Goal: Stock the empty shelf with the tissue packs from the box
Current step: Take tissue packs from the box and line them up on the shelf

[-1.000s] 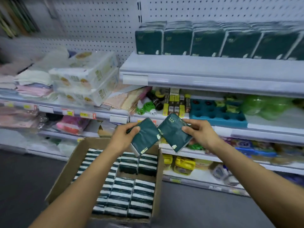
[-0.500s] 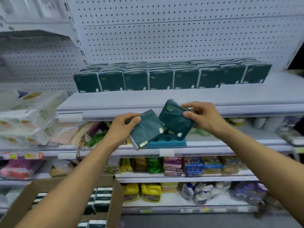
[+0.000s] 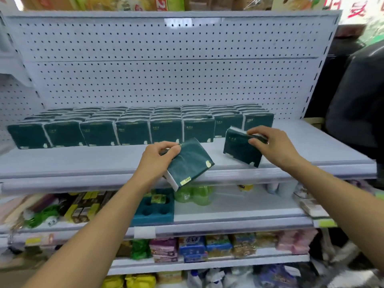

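My left hand (image 3: 156, 157) grips a dark green tissue pack (image 3: 188, 165), tilted, over the front edge of the white shelf (image 3: 83, 163). My right hand (image 3: 272, 145) holds a second green tissue pack (image 3: 239, 149) by its top, its lower edge on or just above the shelf, right of centre. Several rows of matching green packs (image 3: 133, 129) stand along the back of this shelf against the pegboard. The box is out of view.
White pegboard (image 3: 166, 75) backs the shelf. Bare shelf surface lies in front of the rows and at the far right (image 3: 324, 146). Lower shelves hold a teal tray (image 3: 153, 210), green bottles (image 3: 193, 194) and assorted packets. A dark shape (image 3: 359, 100) stands at the right.
Both hands rose from the box to the shelf. The right hand's pack moved right and onto the shelf area; the left pack now hovers at the front edge. The box left the view.
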